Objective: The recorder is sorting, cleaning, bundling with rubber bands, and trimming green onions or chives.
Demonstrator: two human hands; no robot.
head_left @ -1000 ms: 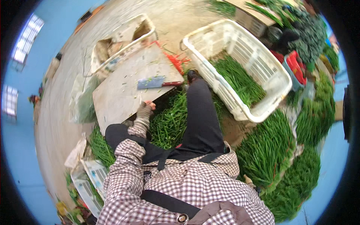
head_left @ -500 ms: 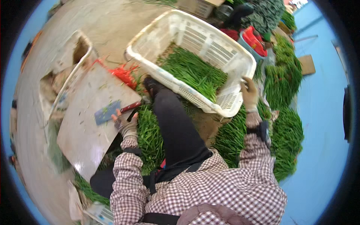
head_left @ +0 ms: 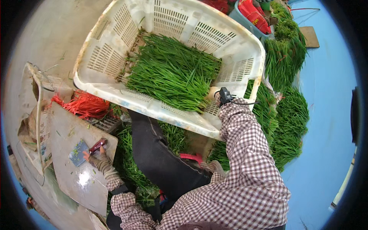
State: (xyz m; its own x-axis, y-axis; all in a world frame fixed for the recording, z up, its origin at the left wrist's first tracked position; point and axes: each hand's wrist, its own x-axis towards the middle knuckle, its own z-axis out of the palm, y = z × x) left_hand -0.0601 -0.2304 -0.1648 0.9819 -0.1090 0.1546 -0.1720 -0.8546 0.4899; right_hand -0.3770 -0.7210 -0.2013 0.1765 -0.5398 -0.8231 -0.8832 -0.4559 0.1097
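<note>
Over the white crate point(head_left: 115, 82), the right hand point(head_left: 212, 94) grasps chives point(head_left: 172, 74) to lift; the left hand point(head_left: 97, 159) clutches the knife point(head_left: 86, 150), ready for trimming.

Red packets point(head_left: 256, 14) in blue bin point(head_left: 238, 12), top right.

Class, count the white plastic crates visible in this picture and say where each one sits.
2. A large white crate holding green chives lies ahead, where the right hand reaches in. A second crate stands at the left edge, partly hidden behind the board.
</note>
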